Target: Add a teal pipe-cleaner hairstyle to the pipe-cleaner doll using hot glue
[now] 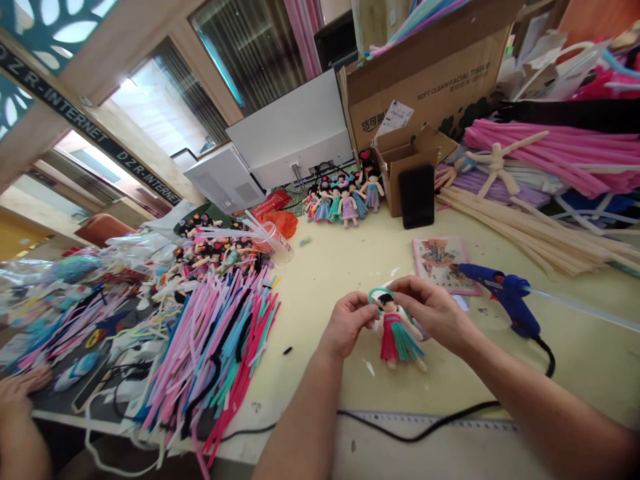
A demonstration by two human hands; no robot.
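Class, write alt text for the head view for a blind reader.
The left hand and right hand hold a doll in a colourful skirt over a table. A blue glue gun lies at right, pipe cleaners at left.

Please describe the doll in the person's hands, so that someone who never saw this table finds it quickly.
On the pale yellow table, look left of the blue glue gun, where the left hand and right hand meet. Between them is a pipe-cleaner doll. Unlike the standing dolls near the cardboard box, it is held, with a red and teal skirt.
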